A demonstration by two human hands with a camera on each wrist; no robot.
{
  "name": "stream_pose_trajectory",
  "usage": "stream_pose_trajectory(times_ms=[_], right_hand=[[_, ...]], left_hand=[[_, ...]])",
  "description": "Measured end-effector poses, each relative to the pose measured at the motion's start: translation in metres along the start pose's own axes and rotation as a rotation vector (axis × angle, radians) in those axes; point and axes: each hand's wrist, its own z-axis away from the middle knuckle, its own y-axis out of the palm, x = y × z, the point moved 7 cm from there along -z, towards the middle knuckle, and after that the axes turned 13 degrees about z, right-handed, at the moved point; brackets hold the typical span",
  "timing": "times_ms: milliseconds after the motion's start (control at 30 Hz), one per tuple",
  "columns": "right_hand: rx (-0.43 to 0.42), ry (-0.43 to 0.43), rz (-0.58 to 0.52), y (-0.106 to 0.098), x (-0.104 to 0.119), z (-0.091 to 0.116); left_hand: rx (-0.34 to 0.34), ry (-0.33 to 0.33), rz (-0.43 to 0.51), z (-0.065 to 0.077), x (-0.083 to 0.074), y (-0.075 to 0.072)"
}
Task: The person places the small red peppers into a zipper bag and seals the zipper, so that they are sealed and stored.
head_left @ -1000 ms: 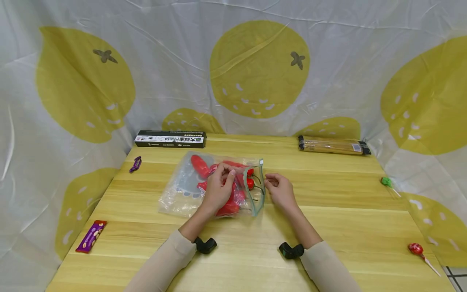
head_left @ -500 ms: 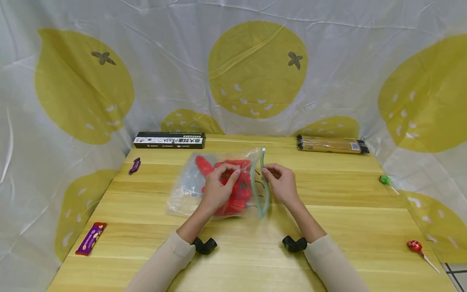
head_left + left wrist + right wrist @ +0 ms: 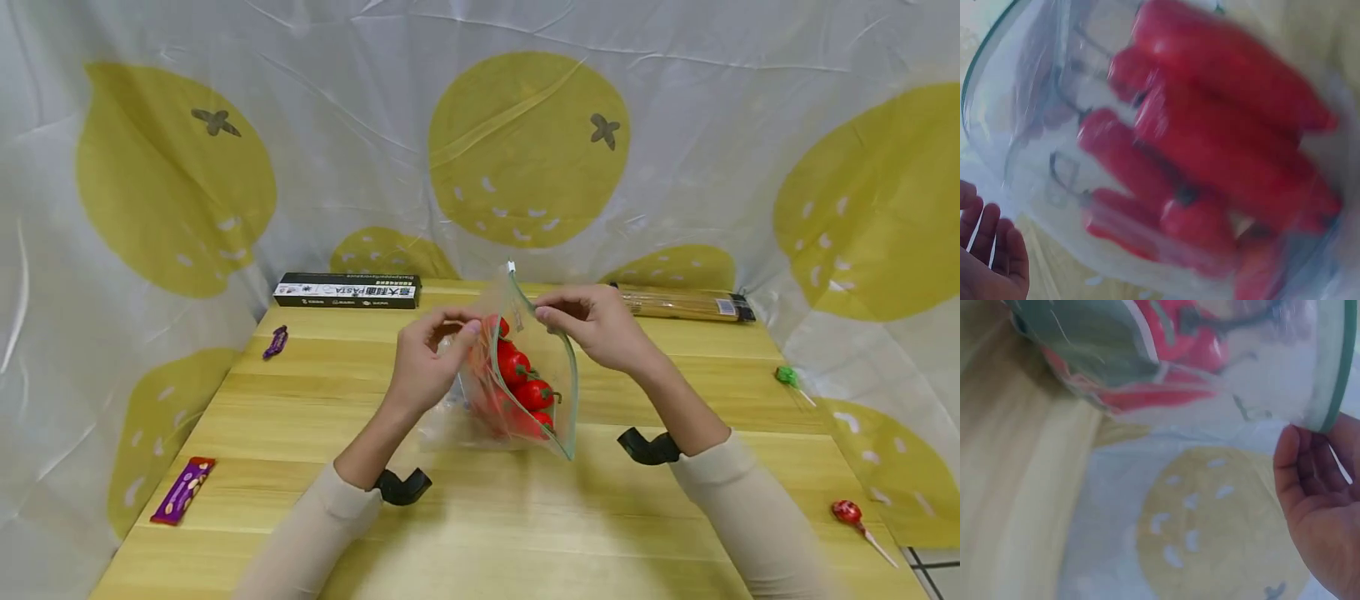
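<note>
A clear zip bag (image 3: 558,350) with a green-edged mouth stands spread wide, facing right. Several red chili peppers (image 3: 513,367) with dark stems lie inside, and they fill much of the left wrist view (image 3: 1210,125) too. My left hand (image 3: 423,358) pinches the bag's left wall near its mouth between thumb and fingers; in the left wrist view its fingertips are partly cut off by the frame. My right hand (image 3: 600,325) pinches the green edge on the opposite side of the mouth, which the right wrist view confirms at the hand's (image 3: 1322,494) thumb and fingertips.
At the back stand a black-and-white pasta box (image 3: 347,290) and a pack of spaghetti (image 3: 682,305). A purple wrapped candy (image 3: 276,342) and a chocolate bar (image 3: 183,491) lie left. A green lollipop (image 3: 787,377) and a red lollipop (image 3: 847,512) lie right.
My right hand has taken hold of the bag's edge and moved up and away, pulling the mouth wide. The bag has tipped up off its flat position, and the left hand shifted slightly left.
</note>
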Motion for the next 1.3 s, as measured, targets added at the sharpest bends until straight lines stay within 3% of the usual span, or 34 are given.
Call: stream_pose_trajectory(times_ms=[67,133,267,367,467,567,733,833,1033,1300], right_hand=[[0.059,-0.044,0.056,-0.009,0.008,-0.006],[0.116,-0.078,0.111,-0.018,0.014,-0.013],[0.236,-0.139,0.171,-0.029,0.022,-0.025],[0.287,-0.156,0.166,-0.033,0.022,-0.034],[0.272,-0.133,0.156,-0.035,0.016,-0.041],[0.212,-0.093,0.161,-0.033,0.009,-0.044],[0.108,-0.015,0.145,-0.025,0.011,-0.039],[0.089,0.02,0.137,-0.018,0.019,-0.037],[0.108,0.02,0.122,-0.003,0.031,-0.043],[0.099,0.029,0.133,-0.001,0.038,-0.049]], left_hand=[[-0.012,0.003,0.004,-0.014,-0.011,-0.005],[0.02,0.009,-0.001,-0.027,-0.015,-0.007],[0.143,-0.046,0.041,-0.044,-0.01,-0.003],[0.175,-0.081,0.083,-0.048,-0.005,-0.001],[0.128,-0.085,0.098,-0.05,0.008,-0.004],[0.03,-0.104,0.128,-0.05,0.025,-0.008],[-0.123,-0.185,0.327,-0.044,0.047,-0.009],[-0.171,-0.214,0.433,-0.041,0.055,-0.008],[-0.136,-0.212,0.475,-0.043,0.057,0.002],[-0.089,-0.162,0.376,-0.051,0.039,0.003]])
